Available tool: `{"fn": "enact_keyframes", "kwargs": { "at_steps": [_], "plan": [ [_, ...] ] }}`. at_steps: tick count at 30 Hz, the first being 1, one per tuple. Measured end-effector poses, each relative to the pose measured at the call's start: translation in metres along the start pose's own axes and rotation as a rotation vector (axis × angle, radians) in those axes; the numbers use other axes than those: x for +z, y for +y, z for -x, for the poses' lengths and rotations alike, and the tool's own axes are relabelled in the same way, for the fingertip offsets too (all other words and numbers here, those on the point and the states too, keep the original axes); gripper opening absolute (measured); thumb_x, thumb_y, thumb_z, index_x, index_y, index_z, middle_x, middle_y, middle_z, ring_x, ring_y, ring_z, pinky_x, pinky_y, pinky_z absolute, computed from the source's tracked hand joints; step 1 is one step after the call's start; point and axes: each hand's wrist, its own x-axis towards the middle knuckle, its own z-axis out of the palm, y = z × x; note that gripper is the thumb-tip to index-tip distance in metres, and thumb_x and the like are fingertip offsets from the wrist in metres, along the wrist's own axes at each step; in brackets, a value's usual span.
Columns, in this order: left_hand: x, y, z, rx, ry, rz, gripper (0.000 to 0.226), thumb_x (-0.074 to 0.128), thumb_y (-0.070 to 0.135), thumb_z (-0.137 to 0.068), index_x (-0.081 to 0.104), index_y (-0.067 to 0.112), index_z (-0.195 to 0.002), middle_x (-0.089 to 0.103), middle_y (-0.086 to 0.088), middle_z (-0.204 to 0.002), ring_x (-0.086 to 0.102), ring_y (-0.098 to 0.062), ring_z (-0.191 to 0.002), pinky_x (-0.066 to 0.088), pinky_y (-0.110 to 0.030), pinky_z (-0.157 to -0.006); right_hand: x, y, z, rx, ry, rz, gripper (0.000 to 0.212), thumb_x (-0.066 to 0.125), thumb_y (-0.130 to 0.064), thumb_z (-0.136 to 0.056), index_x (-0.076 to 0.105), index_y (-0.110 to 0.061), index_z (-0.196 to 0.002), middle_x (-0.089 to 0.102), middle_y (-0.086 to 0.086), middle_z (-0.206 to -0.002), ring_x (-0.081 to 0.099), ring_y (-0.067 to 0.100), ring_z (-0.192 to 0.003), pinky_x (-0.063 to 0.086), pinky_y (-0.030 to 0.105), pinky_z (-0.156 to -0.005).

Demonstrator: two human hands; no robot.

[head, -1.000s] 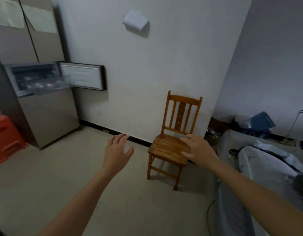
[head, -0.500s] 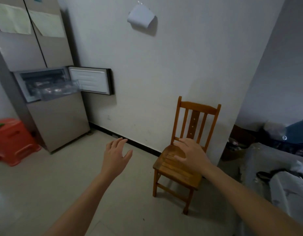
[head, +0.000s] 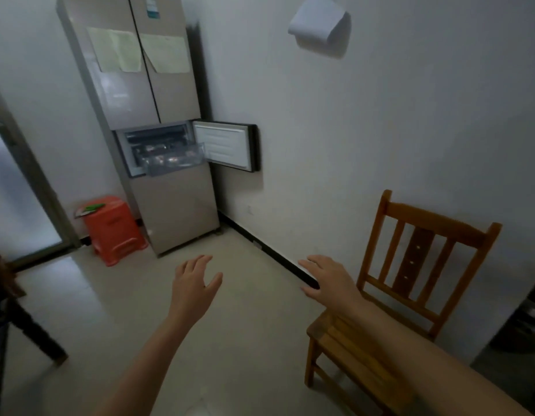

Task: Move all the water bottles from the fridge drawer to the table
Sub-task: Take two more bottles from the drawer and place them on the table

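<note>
**Both Hands Empty, Fridge Drawer Extended**

Pale tiled floor (head: 245,340) fills the foreground of a white-walled room. Landmark for all positions: the fridge (head: 158,145), standing upright in the far corner.

1. Left hand (head: 194,285): held over the floor, nearer the camera than the fridge and well apart from it, fingers spread, gripping nothing.
2. Right hand (head: 329,280): level with the left hand, farther to the right of the fridge, fingers spread, gripping nothing.
3. Wooden chair (head: 410,295): against the wall, well to the right of the fridge; the right forearm crosses above its seat.
4. Dark table leg (head: 29,328): at the left frame edge, nearer than the fridge.
5. Orange stool (head: 114,229): on the floor just beside the fridge's left side.
6. Fridge drawer (head: 174,159): clear, pulled out from the fridge's middle compartment; the compartment door (head: 227,145) is swung open to the right. Contents are blurred; individual water bottles cannot be distinguished.
</note>
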Motion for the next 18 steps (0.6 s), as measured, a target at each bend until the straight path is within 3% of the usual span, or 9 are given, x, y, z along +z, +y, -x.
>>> {"fn": "enact_keyframes", "kwargs": {
  "at_steps": [6, 18],
  "plan": [
    [0.005, -0.046, -0.054, -0.095, 0.088, -0.051, 0.045, 0.061, 0.023, -0.086, 0.050, 0.008, -0.127, 0.051, -0.012, -0.132, 0.038, -0.031, -0.122, 0.029, -0.039, -0.102, 0.026, 0.003, -0.098, -0.118, 0.006, -0.011, 0.056, 0.052, -0.041, -0.090, 0.036, -0.022, -0.140, 0.038, 0.000, -0.143, 0.032, 0.013, -0.132, 0.027, 0.028, -0.105],
    [0.034, -0.119, -0.261, -0.112, 0.250, -0.037, 0.042, 0.067, 0.016, -0.082, 0.056, 0.002, -0.120, 0.056, -0.016, -0.124, 0.041, -0.034, -0.119, 0.032, -0.039, -0.100, 0.045, 0.019, -0.347, -0.259, 0.032, -0.001, 0.057, 0.055, -0.036, -0.089, 0.036, -0.022, -0.140, 0.039, 0.001, -0.143, 0.033, 0.015, -0.132, 0.026, 0.027, -0.105]
  ]
}}
